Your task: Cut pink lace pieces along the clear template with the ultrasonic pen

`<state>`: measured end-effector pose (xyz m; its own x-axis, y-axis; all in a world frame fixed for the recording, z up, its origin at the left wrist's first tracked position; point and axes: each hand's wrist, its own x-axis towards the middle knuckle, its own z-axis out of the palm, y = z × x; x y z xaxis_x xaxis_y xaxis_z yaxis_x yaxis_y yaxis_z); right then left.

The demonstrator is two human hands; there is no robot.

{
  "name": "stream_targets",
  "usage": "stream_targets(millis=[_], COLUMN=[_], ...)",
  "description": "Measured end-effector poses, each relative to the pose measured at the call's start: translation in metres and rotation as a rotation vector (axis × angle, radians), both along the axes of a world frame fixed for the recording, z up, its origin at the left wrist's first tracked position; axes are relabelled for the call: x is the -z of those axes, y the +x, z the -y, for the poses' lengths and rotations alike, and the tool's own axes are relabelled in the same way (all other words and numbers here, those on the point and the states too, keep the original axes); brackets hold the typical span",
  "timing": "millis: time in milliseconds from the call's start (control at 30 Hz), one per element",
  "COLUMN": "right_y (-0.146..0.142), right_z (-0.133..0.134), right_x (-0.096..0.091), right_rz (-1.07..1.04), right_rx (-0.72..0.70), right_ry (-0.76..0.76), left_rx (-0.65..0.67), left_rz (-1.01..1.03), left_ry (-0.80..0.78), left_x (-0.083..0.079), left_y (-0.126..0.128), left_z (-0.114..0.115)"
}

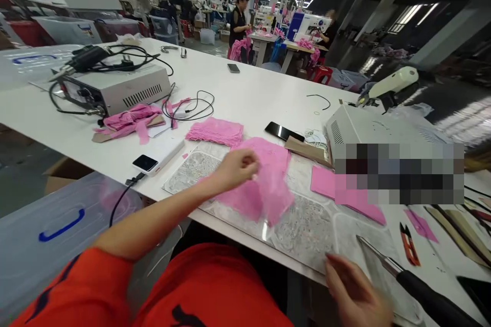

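My left hand is closed in a pinch above the table, with a thin pink fabric piece hanging blurred from its fingertips. Under that piece lies more pink fabric, on a grey patterned board. My right hand is low at the board's front edge, slightly blurred, with its fingers apart and nothing in them. Just right of it rests a hot-knife-like tool with a black handle and metal tip. Behind my left hand sits a stack of pink fabric pieces.
Folded pink fabric lies at the board's right, near orange-handled thread snips. A grey power box with cables stands at left; a second box is at right. A phone and a white power bank lie between.
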<state>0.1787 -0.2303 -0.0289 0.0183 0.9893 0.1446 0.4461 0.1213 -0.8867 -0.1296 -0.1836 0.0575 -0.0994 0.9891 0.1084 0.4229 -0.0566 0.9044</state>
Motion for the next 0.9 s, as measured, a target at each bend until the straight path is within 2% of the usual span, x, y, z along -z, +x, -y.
stream_targets(millis=[133, 267, 533, 900], right_y=[-0.064, -0.1, -0.111, -0.109], right_z=[-0.027, -0.044, -0.049, -0.048], right_x=[-0.013, -0.01, 0.0, 0.001], right_rz=[0.2, 0.378, 0.494, 0.463], right_rx=[-0.368, -0.532, -0.626, -0.732], right_ry=[0.333, 0.524, 0.602, 0.649], left_rx=[-0.1, -0.147, -0.151, -0.152], left_rz=[0.106, 0.143, -0.046, -0.396], left_ry=[-0.052, -0.087, -0.137, -0.174], left_x=[0.024, 0.042, 0.055, 0.05], left_y=[-0.044, -0.062, -0.077, -0.088], left_z=[0.028, 0.046, 0.058, 0.082])
